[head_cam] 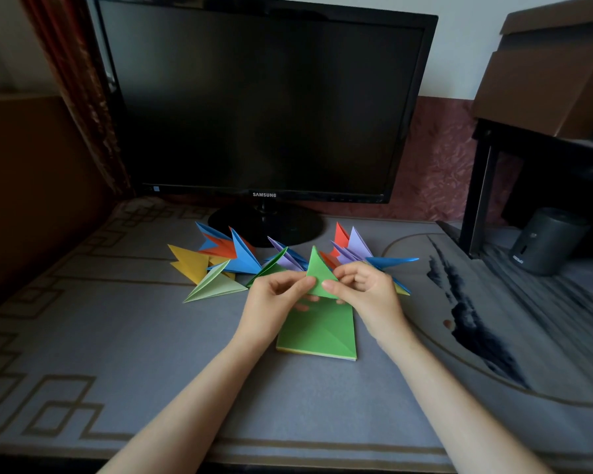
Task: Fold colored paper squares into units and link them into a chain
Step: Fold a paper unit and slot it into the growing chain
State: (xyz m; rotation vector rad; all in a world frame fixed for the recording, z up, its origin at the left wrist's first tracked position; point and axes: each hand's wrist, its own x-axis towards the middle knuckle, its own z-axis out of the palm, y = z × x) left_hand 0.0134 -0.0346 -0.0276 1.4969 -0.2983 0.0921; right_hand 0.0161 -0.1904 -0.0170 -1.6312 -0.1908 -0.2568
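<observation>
view: head, looking forward and down
surface: [151, 354] grey cover with a tan line pattern on the left and dark ink-style streaks on the right
room: black Samsung monitor [261, 97], screen dark, stands at the back of the surface; red patterned curtain [76, 97] to its left; brown cardboard box [555, 63] on a dark stand at top right; dark cylinder [545, 241] below it
green piece: [317, 271] folded to a triangle, point up, held above the surface just in front of the folded units
left hand: [274, 295] fingers curled, pinching the triangle's lower left edge
right hand: [367, 289] thumb on the face, fingers curled behind, pinching the lower right corner
paper stack: [319, 333] flat on the surface under the hands, top sheet green with a diagonal crease, yellow edge showing beneath
folded units: [240, 258] pointed shapes in yellow, orange, blue, purple and light green, spread in a row between the monitor base and the hands; cannot tell which are linked
</observation>
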